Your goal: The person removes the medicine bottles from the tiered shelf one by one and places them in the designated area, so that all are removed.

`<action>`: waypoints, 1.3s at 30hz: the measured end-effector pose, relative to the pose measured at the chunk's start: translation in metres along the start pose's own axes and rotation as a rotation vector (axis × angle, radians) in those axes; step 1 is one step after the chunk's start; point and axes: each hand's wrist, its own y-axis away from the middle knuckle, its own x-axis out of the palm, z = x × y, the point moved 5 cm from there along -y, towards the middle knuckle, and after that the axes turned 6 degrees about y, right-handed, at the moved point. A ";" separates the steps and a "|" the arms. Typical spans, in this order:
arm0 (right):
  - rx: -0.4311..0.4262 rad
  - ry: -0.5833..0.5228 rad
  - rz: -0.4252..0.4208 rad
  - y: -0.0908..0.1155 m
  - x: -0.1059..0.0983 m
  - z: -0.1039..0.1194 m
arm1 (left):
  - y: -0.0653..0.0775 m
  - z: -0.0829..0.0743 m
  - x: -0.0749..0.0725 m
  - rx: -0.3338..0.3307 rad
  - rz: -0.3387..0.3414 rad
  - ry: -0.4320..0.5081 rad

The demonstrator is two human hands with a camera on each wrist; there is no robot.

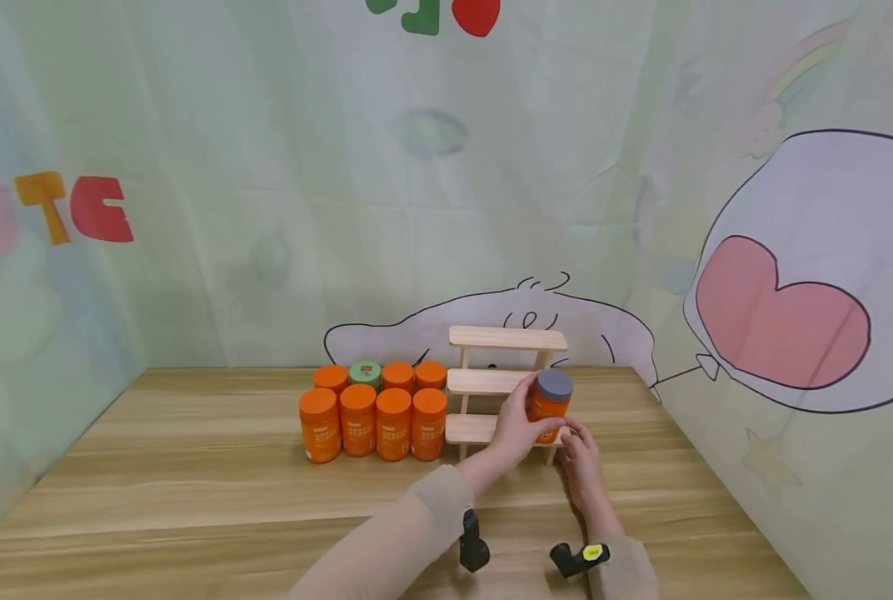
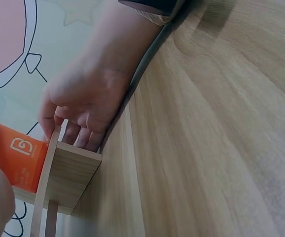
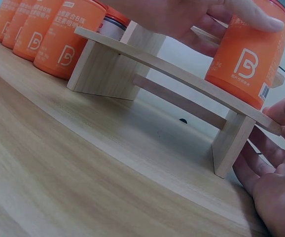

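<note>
An orange jar (image 1: 550, 410) with a grey lid stands upright at the right end of the lowest step of a small wooden step rack (image 1: 471, 429). My left hand (image 1: 516, 429) grips this jar around its side, thumb toward me. In the right wrist view the base of the jar (image 3: 246, 61) meets the step. My right hand (image 1: 583, 468) pinches the right end of the same step, just beside the jar. Its fingers reach under the board by the rack's leg (image 3: 232, 145).
Left of the rack stand two rows of orange jars (image 1: 394, 425) with orange lids, several in each. One jar in the back row has a green lid (image 1: 366, 374). A printed curtain (image 1: 266, 208) hangs behind the wooden table (image 1: 192, 500).
</note>
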 end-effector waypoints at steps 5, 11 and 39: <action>0.002 0.011 -0.006 0.001 -0.001 0.000 | 0.000 0.004 0.003 -0.021 0.005 -0.015; 0.016 0.020 -0.014 0.000 -0.001 0.000 | 0.001 0.002 0.002 -0.028 -0.009 -0.009; -0.008 0.060 -0.002 -0.001 0.000 -0.001 | 0.033 -0.009 -0.042 -0.022 -0.015 0.064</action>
